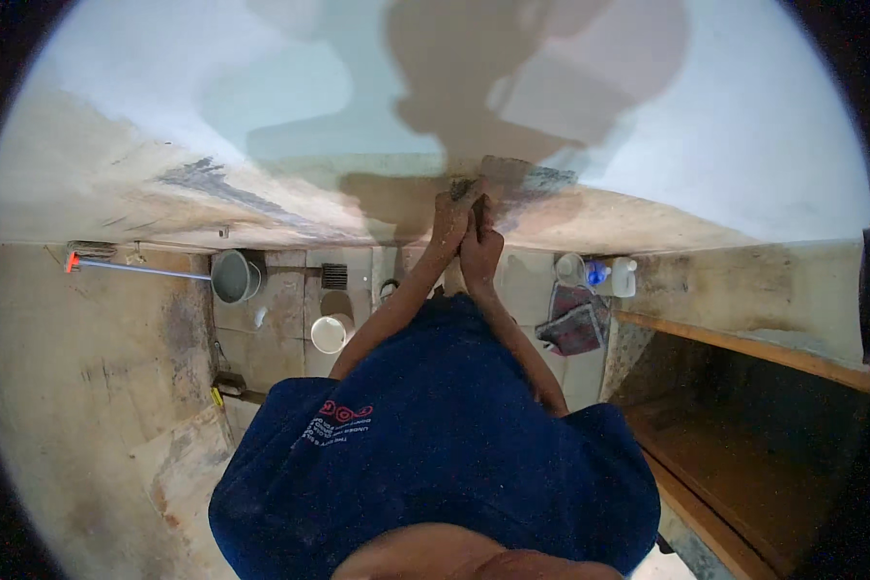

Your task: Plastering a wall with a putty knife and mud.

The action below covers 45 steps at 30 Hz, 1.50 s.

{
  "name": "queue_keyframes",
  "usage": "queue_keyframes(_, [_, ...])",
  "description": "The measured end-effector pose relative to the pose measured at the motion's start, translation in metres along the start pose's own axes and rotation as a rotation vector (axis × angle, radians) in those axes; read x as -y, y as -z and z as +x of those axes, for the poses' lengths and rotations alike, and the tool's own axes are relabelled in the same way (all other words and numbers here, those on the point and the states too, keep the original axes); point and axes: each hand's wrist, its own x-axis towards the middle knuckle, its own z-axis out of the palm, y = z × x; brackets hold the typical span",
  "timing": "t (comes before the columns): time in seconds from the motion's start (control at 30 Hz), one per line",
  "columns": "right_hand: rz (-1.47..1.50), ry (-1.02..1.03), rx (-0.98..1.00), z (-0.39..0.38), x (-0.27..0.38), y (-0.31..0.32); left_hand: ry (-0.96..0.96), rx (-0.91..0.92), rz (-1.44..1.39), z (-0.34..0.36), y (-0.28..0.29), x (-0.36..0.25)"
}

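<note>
Left hand (449,220): raised against the wall (261,116), fingers curled beside the right; whether it grips anything cannot be told.
Right hand (479,242): closed on a dark scraper (477,193), blade pressed to the wall.
Worked patch (541,182): dark, just right of the blade.
Step, judged: scraping the wall's lower band.
Next move, judged: calls for steady 2-handed pressure.
Floor: bucket (230,275), cup (328,334), rag (575,327), bottle (623,276).

A white plastic bottle (624,276) is standing on the floor by the wall, just beside a smaller container with a blue top (597,275).
</note>
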Motion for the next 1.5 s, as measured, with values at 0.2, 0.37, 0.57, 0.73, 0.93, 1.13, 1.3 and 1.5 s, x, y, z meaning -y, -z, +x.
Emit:
queue_keyframes(0.2, [-0.099,0.052,-0.029,0.003,0.008,-0.001,0.002,-0.047,0.094,0.002,0.002,0.002])
queue_keyframes(0.37, [-0.013,0.253,-0.097,0.008,0.011,0.0,0.051,0.13,-0.02,0.004,0.007,0.001])
queue_keyframes(0.57, [-0.044,0.129,-0.059,0.002,0.019,0.001,0.093,-0.039,-0.039,0.006,-0.003,-0.001])
queue_keyframes(0.73, [-0.065,0.108,-0.085,0.001,0.015,-0.001,-0.028,-0.029,0.054,-0.01,-0.012,-0.018])
queue_keyframes(0.93, [-0.116,0.018,0.015,0.007,-0.003,0.003,-0.038,0.009,-0.018,-0.003,-0.009,-0.011])
queue_keyframes(1.13, [0.079,0.475,-0.341,-0.004,0.026,-0.009,0.05,-0.011,0.027,0.001,-0.002,-0.007])
queue_keyframes(1.3, [-0.041,0.275,-0.209,-0.006,0.018,-0.005,0.052,-0.03,-0.062,0.001,-0.002,-0.005])
queue_keyframes(1.5, [-0.102,0.202,-0.105,0.001,0.011,0.0,0.072,0.0,-0.071,-0.004,-0.013,-0.018])
